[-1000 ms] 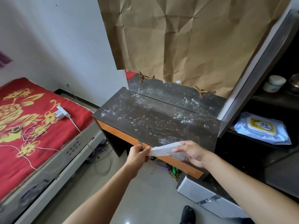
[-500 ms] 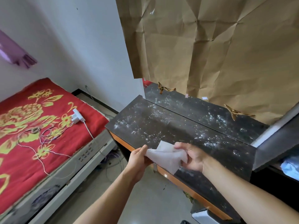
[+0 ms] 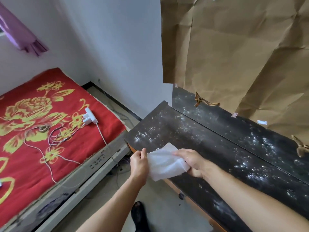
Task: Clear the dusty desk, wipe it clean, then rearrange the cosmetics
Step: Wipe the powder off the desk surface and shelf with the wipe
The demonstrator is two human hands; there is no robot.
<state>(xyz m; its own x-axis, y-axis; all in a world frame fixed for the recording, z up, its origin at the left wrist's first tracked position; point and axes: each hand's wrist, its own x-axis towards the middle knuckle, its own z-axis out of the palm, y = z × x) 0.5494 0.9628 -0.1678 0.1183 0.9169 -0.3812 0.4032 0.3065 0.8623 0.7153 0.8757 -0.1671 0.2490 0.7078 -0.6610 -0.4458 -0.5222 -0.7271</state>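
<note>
A white wet wipe (image 3: 164, 162) is spread between both my hands over the front left corner of the dark desk (image 3: 217, 148). My left hand (image 3: 139, 163) pinches its left edge just off the desk's front edge. My right hand (image 3: 192, 162) grips its right side above the desktop. White dust is scattered over the whole desktop and its raised back ledge (image 3: 242, 129). No cosmetics are in view.
Crumpled brown paper (image 3: 234, 56) covers the wall or mirror behind the desk. A bed with a red flowered cover (image 3: 41, 131) stands at the left, carrying a white power strip (image 3: 90, 117) and cables. Between bed and desk is bare floor with my shoe (image 3: 138, 215).
The view has swung left, so the shelf with the wipes pack has left the frame. My hands have unfolded the wipe wider and carried it toward the desk's front left corner.
</note>
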